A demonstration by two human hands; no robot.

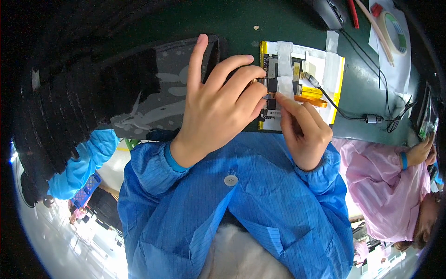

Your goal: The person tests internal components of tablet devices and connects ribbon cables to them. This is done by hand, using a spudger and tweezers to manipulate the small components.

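A circuit board (272, 69) with a white, yellow-edged battery pack (335, 83) lies on the table, strips of pale tape (285, 58) across it. An orange ribbon cable (310, 100) runs over the board toward its left edge. My left hand (223, 97) reaches in from the left, thumb and index finger together at that edge; what lies between them is hidden. Its little finger sticks up, apart from the others. My right hand (306, 128) is closed, with its index fingertip at the left end of the ribbon cable.
A dark flat panel under creased clear film (172, 93) lies to the left. A black cable with a metal plug (313, 81) reaches the board. At the back right are a computer mouse (327, 14) and a tape roll (394, 30). A person in pink (381, 181) works on the right.
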